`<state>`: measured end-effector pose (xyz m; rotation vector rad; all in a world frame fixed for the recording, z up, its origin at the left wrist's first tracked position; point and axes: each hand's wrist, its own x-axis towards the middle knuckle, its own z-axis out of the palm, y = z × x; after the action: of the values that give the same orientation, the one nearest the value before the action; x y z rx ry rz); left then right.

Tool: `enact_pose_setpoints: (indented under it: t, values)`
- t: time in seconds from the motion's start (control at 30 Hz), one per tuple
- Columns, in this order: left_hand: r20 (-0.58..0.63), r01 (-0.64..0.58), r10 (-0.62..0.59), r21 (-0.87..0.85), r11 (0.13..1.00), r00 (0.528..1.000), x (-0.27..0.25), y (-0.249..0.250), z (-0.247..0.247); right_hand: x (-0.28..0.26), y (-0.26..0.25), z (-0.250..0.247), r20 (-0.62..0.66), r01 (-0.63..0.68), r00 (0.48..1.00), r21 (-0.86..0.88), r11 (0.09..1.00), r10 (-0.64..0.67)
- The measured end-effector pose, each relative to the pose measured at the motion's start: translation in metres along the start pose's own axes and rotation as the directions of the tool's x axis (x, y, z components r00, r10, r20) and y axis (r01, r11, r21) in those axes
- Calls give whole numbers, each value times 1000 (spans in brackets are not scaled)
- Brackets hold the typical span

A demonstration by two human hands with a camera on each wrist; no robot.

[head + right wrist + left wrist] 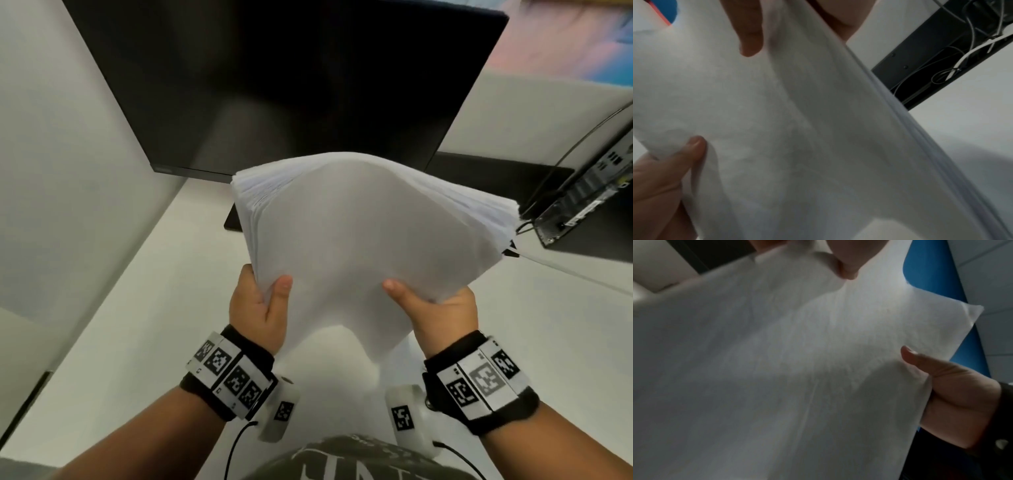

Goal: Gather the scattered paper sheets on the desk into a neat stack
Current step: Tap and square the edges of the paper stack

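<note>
White paper, black screen, as I see it.
Sheets (370, 233) plain white; monitor (291, 78) black; bench (144, 308) white; my wristbands (229, 373) black with black-and-white square markers.

Little can be read. The wristbands (479, 380) carry black-and-white square code markers, with small single letters beside them too blurred to make out. The shirt (363, 462) shows large pale letters, cut off by the picture's edge. A small logo on the monitor's (164, 168) lower bezel is illegible.
</note>
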<state>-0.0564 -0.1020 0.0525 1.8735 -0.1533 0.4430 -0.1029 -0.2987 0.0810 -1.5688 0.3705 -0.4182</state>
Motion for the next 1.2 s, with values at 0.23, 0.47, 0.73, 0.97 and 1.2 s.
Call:
enact_pose_setpoints:
  t: [0.23,0.47,0.73,0.97,1.2]
  values:
    - [66,136,-136,6,991,988,12,-15,6,10,7,7,62,-132,989,-58,990,135]
    - [231,432,-508,312,846,830,51,-37,-19,36,21,43,171,-333,918,-151,931,356]
    - [249,468,-786,688,555,566,46,-97,-43,29,97,85,192,-471,729,-556,685,657]
    - [195,423,-828,784,454,526,62,-108,-60,28,95,112,115,-506,619,-698,507,777]
    - [157,414,-855,822,390,494,67,-113,-63,36,88,108,180,-439,607,-736,515,774]
